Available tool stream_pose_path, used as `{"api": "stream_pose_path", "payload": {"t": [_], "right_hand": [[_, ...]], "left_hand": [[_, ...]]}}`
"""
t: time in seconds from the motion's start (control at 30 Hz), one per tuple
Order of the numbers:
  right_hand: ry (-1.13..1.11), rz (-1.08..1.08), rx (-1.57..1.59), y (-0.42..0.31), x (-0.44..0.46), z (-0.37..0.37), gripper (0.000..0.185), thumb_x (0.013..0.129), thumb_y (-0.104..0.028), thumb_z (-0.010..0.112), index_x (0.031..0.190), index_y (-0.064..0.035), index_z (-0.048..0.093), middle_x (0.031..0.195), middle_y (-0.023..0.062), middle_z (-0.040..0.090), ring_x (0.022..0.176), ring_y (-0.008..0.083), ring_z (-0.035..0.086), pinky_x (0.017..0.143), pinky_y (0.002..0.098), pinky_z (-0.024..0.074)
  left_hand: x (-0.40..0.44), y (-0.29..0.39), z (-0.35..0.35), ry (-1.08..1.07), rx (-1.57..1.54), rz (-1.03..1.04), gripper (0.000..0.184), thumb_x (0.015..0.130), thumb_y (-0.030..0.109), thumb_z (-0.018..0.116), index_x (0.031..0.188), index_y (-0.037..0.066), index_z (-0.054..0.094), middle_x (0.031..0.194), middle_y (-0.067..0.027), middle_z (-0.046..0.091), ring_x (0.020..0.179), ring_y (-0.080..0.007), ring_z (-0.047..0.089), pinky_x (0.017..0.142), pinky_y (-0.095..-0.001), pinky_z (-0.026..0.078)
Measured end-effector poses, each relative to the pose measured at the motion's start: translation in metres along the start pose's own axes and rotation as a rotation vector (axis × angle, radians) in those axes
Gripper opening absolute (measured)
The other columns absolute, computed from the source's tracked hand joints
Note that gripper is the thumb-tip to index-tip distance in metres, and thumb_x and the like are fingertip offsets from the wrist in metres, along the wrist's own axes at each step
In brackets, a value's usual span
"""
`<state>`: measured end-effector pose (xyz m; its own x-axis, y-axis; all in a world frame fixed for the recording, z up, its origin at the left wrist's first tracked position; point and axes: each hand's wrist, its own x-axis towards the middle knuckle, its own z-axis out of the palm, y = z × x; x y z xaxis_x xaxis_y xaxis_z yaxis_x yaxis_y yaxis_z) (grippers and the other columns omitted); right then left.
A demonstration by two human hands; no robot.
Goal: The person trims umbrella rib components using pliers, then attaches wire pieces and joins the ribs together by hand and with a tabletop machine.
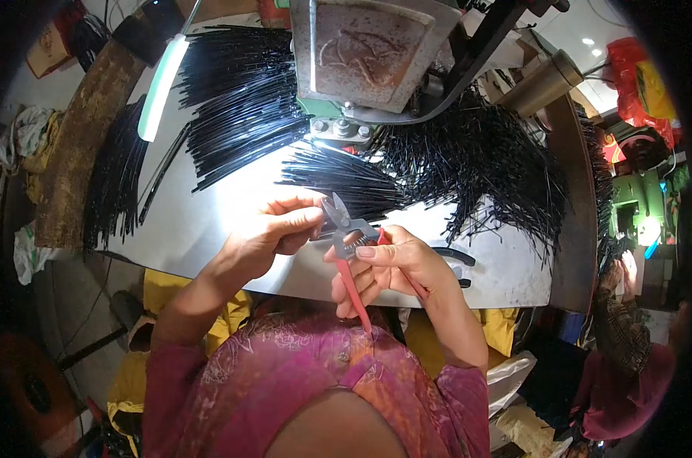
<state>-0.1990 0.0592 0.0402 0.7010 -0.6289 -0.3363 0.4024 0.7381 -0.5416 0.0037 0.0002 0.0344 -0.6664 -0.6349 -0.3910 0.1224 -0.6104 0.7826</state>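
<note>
Right hand (395, 263) wrapped around red-handled cutters (346, 224), pointed grey blades (335, 214) slightly parted, coiled spring (353, 246) showing, left hand (281, 224) curled beside the blade tips, its hold unclear, cutters over white table's (506, 284) near edge, black strips (246, 137) beyond, raised emblem (369, 57) on metal machine (338, 15)

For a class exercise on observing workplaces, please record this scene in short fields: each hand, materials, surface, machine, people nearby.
Left hand: curled beside the tips of the red-handled cutters; contact unclear
Right hand: holds the cutters at their handles
Materials: black strips in bundles at left; a tangled black heap at right
Surface: pale table
Machine: metal machine head above the table
People nearby: another person at far right
</note>
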Motion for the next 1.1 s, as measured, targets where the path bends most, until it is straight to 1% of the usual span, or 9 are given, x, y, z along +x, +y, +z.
{"api": "stream_pose_path", "payload": {"t": [0.13, 0.2, 0.23, 0.3, 0.33, 0.7, 0.87, 0.97, 1.1], "right_hand": [[0.033, -0.055, 0.056, 0.002, 0.001, 0.002, 0.035, 0.082, -0.014, 0.047, 0.108, 0.0103, 0.042, 0.081, 0.0278, 0.057, 0.068, 0.0377, 0.06, 0.059, 0.043, 0.0524], [0.282, -0.283, -0.114, -0.001, -0.001, 0.003, 0.032, 0.081, -0.011, 0.047, 0.107, 0.0082, 0.043, 0.079, 0.0226, 0.056, 0.063, 0.0318, 0.06, 0.057, 0.0425, 0.0528], [0.282, -0.286, -0.109, -0.004, -0.008, -0.002, 0.032, 0.081, -0.011, 0.047, 0.107, 0.0082, 0.043, 0.079, 0.0226, 0.056, 0.063, 0.0318, 0.06, 0.057, 0.0425, 0.0528], [0.534, -0.627, -0.116, -0.017, -0.026, -0.013, 0.029, 0.081, -0.009, 0.046, 0.106, 0.006, 0.045, 0.079, 0.0175, 0.054, 0.067, 0.0247, 0.058, 0.056, 0.0405, 0.0533], [0.448, -0.631, -0.18, -0.017, -0.032, -0.006, 0.03, 0.081, -0.01, 0.047, 0.106, 0.0065, 0.045, 0.079, 0.0188, 0.055, 0.067, 0.0255, 0.059, 0.056, 0.0406, 0.0533], [0.256, -0.081, -0.197, -0.004, -0.01, 0.007, 0.034, 0.078, -0.012, 0.051, 0.103, 0.0104, 0.044, 0.077, 0.0235, 0.058, 0.063, 0.0316, 0.061, 0.057, 0.0373, 0.0531], [0.194, -0.021, -0.189, -0.003, -0.002, 0.005, 0.034, 0.078, -0.014, 0.053, 0.101, 0.0104, 0.045, 0.076, 0.0251, 0.057, 0.062, 0.0327, 0.061, 0.055, 0.0356, 0.0532], [0.152, 0.001, -0.222, -0.004, 0.0, 0.002, 0.028, 0.082, -0.019, 0.052, 0.095, 0.0055, 0.046, 0.075, 0.0205, 0.058, 0.061, 0.0286, 0.061, 0.055, 0.0338, 0.0528], [0.148, -0.003, -0.195, -0.005, 0.0, 0.002, 0.03, 0.081, -0.016, 0.052, 0.097, 0.0084, 0.045, 0.075, 0.0239, 0.057, 0.061, 0.0314, 0.061, 0.053, 0.0353, 0.0529]], "left_hand": [[-0.002, -0.002, 0.003, 0.019, 0.003, 0.054, 0.014, 0.08, 0.018, 0.056, 0.089, 0.007, 0.056, 0.065, 0.0029, 0.048, 0.047, -0.0004, 0.03, 0.042, -0.0146, 0.019], [-0.009, -0.002, 0.007, 0.129, 0.027, 0.033, 0.013, 0.08, 0.018, 0.055, 0.086, 0.006, 0.056, 0.064, 0.0032, 0.047, 0.047, -0.001, 0.03, 0.042, -0.0155, 0.019], [-0.017, -0.003, 0.009, 0.157, 0.099, 0.067, 0.013, 0.08, 0.019, 0.055, 0.085, 0.007, 0.056, 0.064, 0.0035, 0.047, 0.048, -0.0011, 0.03, 0.042, -0.0162, 0.019], [-0.013, 0.0, 0.001, 0.172, 0.12, 0.054, 0.013, 0.08, 0.02, 0.055, 0.084, 0.007, 0.056, 0.063, 0.0035, 0.047, 0.048, -0.0012, 0.03, 0.042, -0.0162, 0.019], [-0.013, -0.001, -0.003, 0.195, 0.143, 0.033, 0.014, 0.08, 0.02, 0.056, 0.084, 0.007, 0.056, 0.063, 0.0036, 0.047, 0.048, -0.0013, 0.03, 0.042, -0.0162, 0.019], [0.004, -0.003, -0.002, 0.063, -0.007, 0.038, 0.01, 0.078, 0.021, 0.059, 0.079, 0.012, 0.055, 0.062, 0.0045, 0.048, 0.044, -0.0007, 0.028, 0.04, -0.0171, 0.016], [0.003, -0.002, 0.0, 0.048, -0.004, 0.023, 0.011, 0.078, 0.021, 0.058, 0.079, 0.011, 0.055, 0.062, 0.005, 0.047, 0.044, -0.0005, 0.027, 0.039, -0.0171, 0.015], [0.002, 0.002, 0.002, 0.024, -0.015, -0.002, 0.01, 0.079, 0.021, 0.058, 0.078, 0.011, 0.055, 0.062, 0.0051, 0.046, 0.044, -0.0005, 0.027, 0.039, -0.0172, 0.016], [0.003, 0.0, 0.003, 0.012, -0.021, 0.017, 0.01, 0.08, 0.02, 0.057, 0.078, 0.01, 0.055, 0.062, 0.0047, 0.045, 0.044, -0.0007, 0.026, 0.039, -0.0173, 0.016]]}}
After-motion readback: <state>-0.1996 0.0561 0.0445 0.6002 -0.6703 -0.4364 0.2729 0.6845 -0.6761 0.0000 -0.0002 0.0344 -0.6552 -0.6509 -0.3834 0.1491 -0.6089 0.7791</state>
